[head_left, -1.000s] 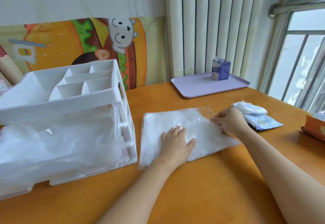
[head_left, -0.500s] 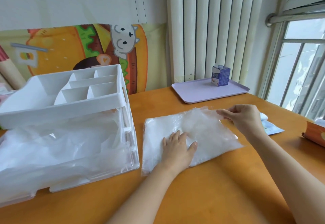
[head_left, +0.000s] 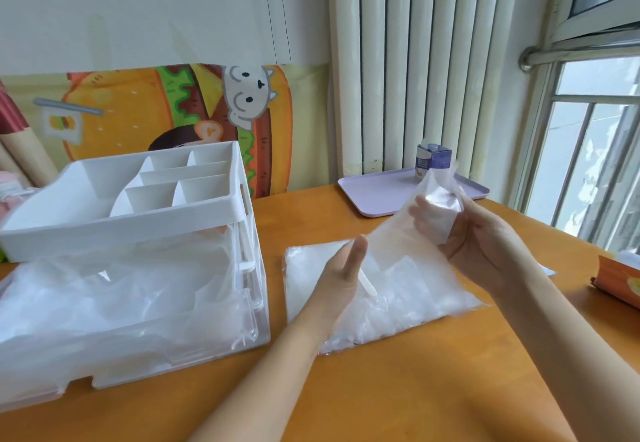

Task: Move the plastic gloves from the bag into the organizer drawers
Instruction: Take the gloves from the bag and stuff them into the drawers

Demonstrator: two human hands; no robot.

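An orange wooden surface stands before a ribbed white radiator. On it lies the clear, crinkled bag of plastic gloves, beside the hard white organizer. The organizer's translucent drawers hold rumpled film. The right hand pinches the bag's raised mouth. The left hand stands edge-on against the bag. Its fingers vanish behind the film, so its grip cannot be told.
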